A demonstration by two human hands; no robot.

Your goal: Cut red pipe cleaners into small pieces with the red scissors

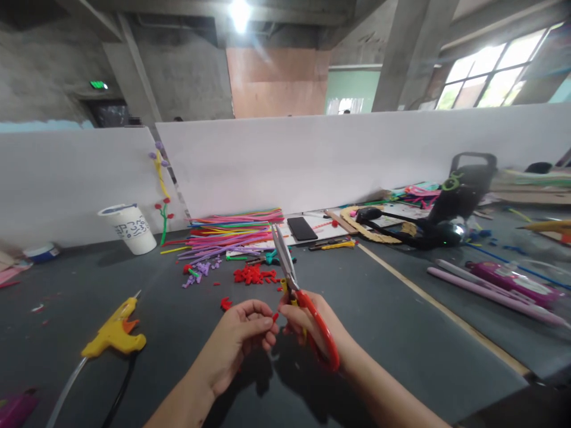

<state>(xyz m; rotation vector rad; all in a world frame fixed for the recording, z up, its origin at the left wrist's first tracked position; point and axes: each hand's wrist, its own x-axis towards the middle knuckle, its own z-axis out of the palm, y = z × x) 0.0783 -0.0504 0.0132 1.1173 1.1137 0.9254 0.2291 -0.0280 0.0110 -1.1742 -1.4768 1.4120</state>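
My left hand (250,327) pinches a small red piece of pipe cleaner (275,317) between thumb and fingertips. Close beside it, my right hand (312,324) is closed around a pair of scissors (321,333) with red handles, the blades pointing up and away. Something yellow also shows at the right fingers, partly hidden by the scissors. Beyond the hands lie a heap of short red pieces (256,274) and a scatter of purple pieces (203,273). A bent red piece (226,304) rests just past my left hand.
At left lies a yellow glue gun (113,333) with its cord; behind it stands a white cup (134,229). Bundled pipe cleaners (236,235), a phone (302,229) and a yellow cutter (336,244) lie further back. A black lamp (446,232) and purple glue gun (508,282) are at right.
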